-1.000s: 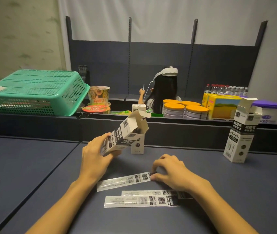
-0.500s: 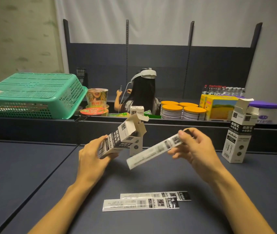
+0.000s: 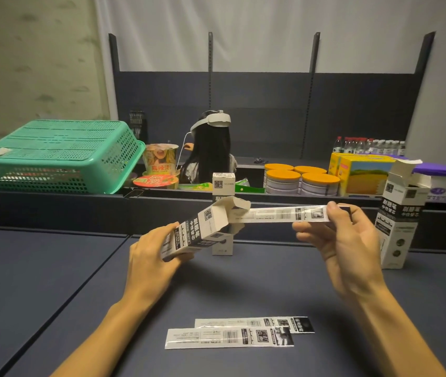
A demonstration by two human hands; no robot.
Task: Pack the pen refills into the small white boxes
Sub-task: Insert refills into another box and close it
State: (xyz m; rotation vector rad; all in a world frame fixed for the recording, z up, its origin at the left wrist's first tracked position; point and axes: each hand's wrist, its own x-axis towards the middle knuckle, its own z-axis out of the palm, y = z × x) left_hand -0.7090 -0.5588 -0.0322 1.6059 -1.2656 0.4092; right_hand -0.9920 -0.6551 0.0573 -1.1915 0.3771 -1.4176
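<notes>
Swung up level since the earlier frame, refill packet pinched at its far end by right hand, tip at open mouth of tilted white box gripped in left hand: insertion step, next sliding it fully in, two spare packets lying below that box.

Head camera, 1 view: faces forward-down, close over dark table.

Mock shop or retail-style recording room: dark shelving uprights on the back panel, a ledge stocked with instant noodle cups, orange-lidded tins, yellow cartons, water bottles, a green basket. Another person wears a head camera behind the dark counter.
</notes>
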